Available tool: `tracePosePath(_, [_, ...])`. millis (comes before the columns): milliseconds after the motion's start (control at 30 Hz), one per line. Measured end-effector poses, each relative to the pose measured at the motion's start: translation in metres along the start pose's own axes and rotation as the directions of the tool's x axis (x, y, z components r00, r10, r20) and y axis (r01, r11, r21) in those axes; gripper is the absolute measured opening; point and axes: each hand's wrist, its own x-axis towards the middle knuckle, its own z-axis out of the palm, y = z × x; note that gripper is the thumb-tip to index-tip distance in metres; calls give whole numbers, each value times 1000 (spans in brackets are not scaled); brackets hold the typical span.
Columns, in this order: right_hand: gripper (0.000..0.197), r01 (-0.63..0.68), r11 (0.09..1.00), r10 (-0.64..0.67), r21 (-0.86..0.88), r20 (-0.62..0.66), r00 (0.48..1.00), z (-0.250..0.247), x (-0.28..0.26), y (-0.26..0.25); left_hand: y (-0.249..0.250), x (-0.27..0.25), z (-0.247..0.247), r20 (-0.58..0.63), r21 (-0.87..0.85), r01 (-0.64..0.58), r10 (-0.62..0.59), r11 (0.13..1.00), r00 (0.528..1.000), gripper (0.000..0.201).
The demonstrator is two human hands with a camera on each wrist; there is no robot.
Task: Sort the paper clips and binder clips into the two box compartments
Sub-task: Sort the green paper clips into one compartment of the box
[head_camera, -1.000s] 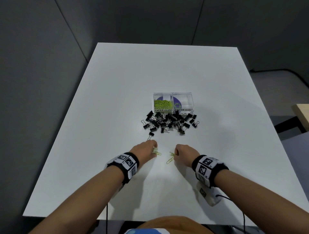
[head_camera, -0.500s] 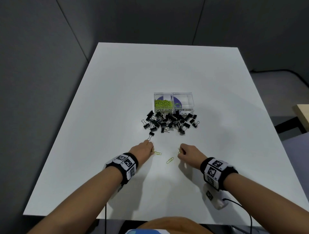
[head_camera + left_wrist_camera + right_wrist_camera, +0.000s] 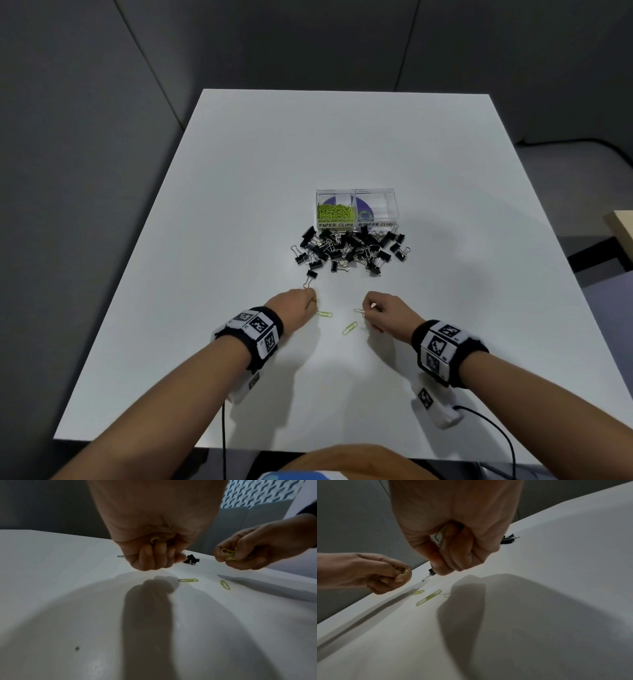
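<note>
A clear two-compartment box (image 3: 357, 195) stands mid-table. Its left side, marked PAPER CLIPS, holds green paper clips (image 3: 334, 212); the side marked BINDER CLIPS (image 3: 378, 209) shows no clips. Black binder clips (image 3: 349, 251) lie heaped in front of it. My left hand (image 3: 310, 301) is curled around green paper clips (image 3: 155, 539) just above the table. My right hand (image 3: 368, 310) pinches several more paper clips (image 3: 228, 553). Two loose paper clips (image 3: 324, 314) (image 3: 350, 328) lie on the table between the hands.
One binder clip (image 3: 310, 275) lies apart from the heap, just beyond my left hand. The white table (image 3: 239, 205) ends close to my body; dark grey walls stand behind and to the left. Cables hang from both wristbands.
My right hand has lifted one paper clip off the table and shifted slightly right. One clip stays where two lay beside it. My left hand has barely moved.
</note>
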Motion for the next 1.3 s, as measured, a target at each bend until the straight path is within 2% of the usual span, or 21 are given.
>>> tracePosePath(67, [16, 8, 999, -8, 32, 4, 1000, 0, 0, 0, 0, -1, 2, 10, 53, 2, -3, 999, 1000, 30])
tracePosePath(200, [28, -18, 991, 19, 131, -1, 1000, -1, 4, 4, 1, 0, 5, 4, 173, -32, 32, 984, 999, 42])
tracePosePath(367, [29, -52, 984, 61, 171, -50, 997, -6, 9, 6, 3, 5, 6, -50, 142, -50, 58, 989, 997, 31])
tracePosePath(533, [37, -134, 935, 110, 329, 92, 990, -6, 5, 6, 3, 6, 7, -67, 202, -57, 72, 978, 995, 30])
tracePosePath(600, [36, -103, 963, 79, 249, 105, 991, -4, 5, 5, 3, 6, 9, -61, 188, -60, 73, 980, 995, 35])
tracePosePath(700, [28, 69, 991, -52, -112, 152, 987, -1, 4, 4, 4, 7, 11, -59, 196, -61, 74, 979, 996, 37])
tracePosePath(767, [15, 155, 936, -87, -315, 220, 972, -1, 1, 2, 5, 7, 12, -69, 176, -54, 67, 983, 995, 35])
tracePosePath(800, [18, 185, 899, -92, -397, 240, 966, -1, -1, 1, 5, 8, 13, -73, 161, -49, 62, 986, 995, 32])
tracePosePath(867, [37, 236, 830, -100, -505, 282, 954, 0, -2, 3, 7, 8, 14, -69, 142, -45, 55, 989, 996, 26])
tracePosePath(933, [45, 292, 774, -116, -561, 328, 937, 1, 0, 3, 8, 7, 14, -62, 137, -44, 53, 990, 997, 22])
tracePosePath(1033, [42, 348, 728, -154, -590, 354, 922, 7, 7, 1, 9, 6, 13, -46, 135, -33, 40, 990, 998, 22])
tracePosePath(1133, [32, 353, 731, -196, -583, 317, 928, 9, 14, -2, 8, 6, 13, -32, 157, -21, 27, 987, 999, 24])
tracePosePath(1300, [23, 290, 759, -156, -583, 270, 950, 8, 21, -3, 6, 6, 11, -1, 145, -15, 15, 989, 1000, 23])
